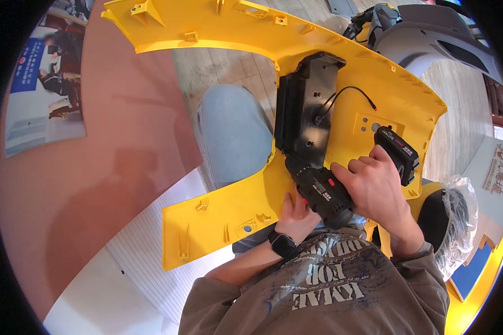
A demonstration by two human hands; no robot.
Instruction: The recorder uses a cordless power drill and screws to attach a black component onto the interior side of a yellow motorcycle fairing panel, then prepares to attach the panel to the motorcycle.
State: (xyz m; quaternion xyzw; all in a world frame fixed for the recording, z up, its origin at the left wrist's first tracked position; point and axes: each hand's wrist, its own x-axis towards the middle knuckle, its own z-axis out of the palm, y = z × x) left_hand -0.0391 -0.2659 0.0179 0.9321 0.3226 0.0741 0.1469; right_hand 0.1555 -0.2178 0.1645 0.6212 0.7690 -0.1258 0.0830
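Note:
My right hand (374, 187) is wrapped round the handle of a black cordless drill (325, 192). Its battery pack (398, 153) points up and to the right. The drill's nose meets the lower left corner of a black plastic box (317, 106), which sits against the inside of a large curved yellow panel (229, 218). From the box runs a thin black cable (341, 92) with a red-tipped plug. My left hand (297, 216), below a dark watch, grips the panel's lower part beneath the drill; some of its fingers are hidden behind the tool.
Left of the panel lies a reddish-brown surface (117, 139) with a printed poster (53, 84). A light blue rounded seat (233, 128) shows through the panel's gap. Grey moulded parts (447, 42) stand at the upper right; clear plastic wrapping (458, 223) is beside my right arm.

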